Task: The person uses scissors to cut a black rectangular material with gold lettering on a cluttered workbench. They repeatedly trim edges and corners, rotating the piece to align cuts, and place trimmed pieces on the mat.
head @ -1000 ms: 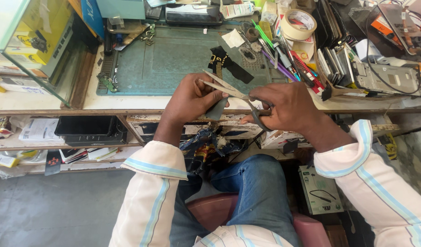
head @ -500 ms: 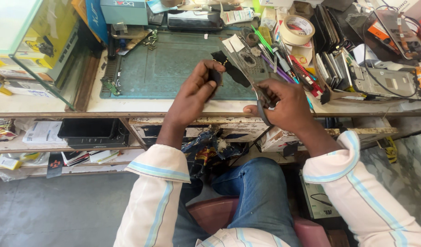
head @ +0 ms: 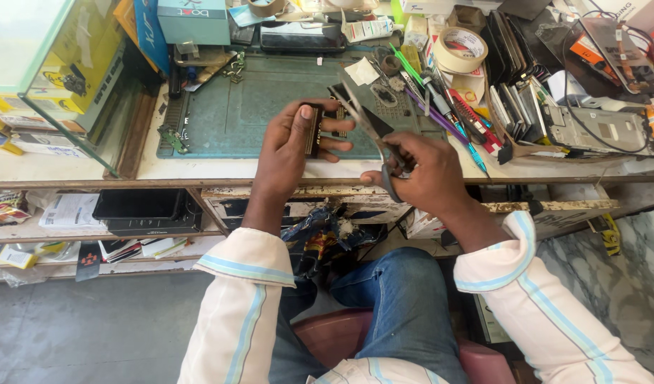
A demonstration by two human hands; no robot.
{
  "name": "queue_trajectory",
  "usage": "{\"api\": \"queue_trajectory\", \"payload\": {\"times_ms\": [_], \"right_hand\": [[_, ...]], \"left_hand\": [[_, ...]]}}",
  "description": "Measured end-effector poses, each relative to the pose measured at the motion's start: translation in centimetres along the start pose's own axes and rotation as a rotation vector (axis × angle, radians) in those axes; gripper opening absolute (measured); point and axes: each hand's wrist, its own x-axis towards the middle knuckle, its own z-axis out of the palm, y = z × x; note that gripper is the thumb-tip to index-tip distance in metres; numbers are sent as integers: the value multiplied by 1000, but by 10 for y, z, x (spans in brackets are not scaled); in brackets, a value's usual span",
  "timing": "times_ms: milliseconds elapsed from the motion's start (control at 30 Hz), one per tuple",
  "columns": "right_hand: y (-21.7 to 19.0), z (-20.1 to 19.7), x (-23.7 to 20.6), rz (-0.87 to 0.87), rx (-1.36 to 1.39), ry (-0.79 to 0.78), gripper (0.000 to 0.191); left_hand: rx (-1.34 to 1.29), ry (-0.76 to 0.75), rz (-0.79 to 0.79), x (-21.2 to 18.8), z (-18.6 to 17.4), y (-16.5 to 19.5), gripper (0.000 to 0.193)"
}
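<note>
My left hand [head: 291, 146] grips a small dark rectangular part [head: 314, 130], held upright over the near edge of the green work mat [head: 256, 107]. In my right hand [head: 423, 171] is a pair of scissors [head: 361, 114], its blades apart and pointing up and left, close beside the dark part. A dark piece [head: 379, 126] sits at the blades, just right of my left fingers. Both hands hover above the front edge of the bench [head: 199, 171], a few centimetres apart.
Pens and screwdrivers [head: 448, 117] lie right of the mat, with tape rolls [head: 460, 50] and stacked phone parts [head: 526, 107] beyond. A glass case [head: 50, 78] with boxes stands at left. Shelves [head: 128, 213] with papers run under the bench. My knees are below.
Both hands have lifted from the bench edge up over the mat. The scissors have swung up and their blades now point up-left next to the part in my left hand.
</note>
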Motion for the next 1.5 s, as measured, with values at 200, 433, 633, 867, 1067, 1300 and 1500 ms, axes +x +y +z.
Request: {"api": "queue_trajectory", "payload": {"times_ms": [200, 433, 633, 867, 1067, 1300, 1500], "right_hand": [[-12, 15, 14, -99, -40, 54, 68], [-24, 33, 26, -140, -50, 89, 69], [-24, 39, 29, -158, -7, 132, 70], [-24, 28, 26, -141, -74, 69, 71], [-25, 22, 25, -135, -101, 36, 72], [-25, 23, 24, -155, -101, 50, 69], [-20, 19, 22, -175, -102, 25, 65]], "left_hand": [[-64, 42, 30, 4, -6, -12, 17], [-178, 58, 169, 7, -11, -22, 12], [-44, 68, 93, 5, -13, -18, 13], [-36, 107, 113, 3, -14, -21, 5], [8, 101, 120, 5, -14, -22, 9], [11, 103, 118, 5, -15, -25, 10], [33, 111, 70, 5, -14, -26, 7]]}}
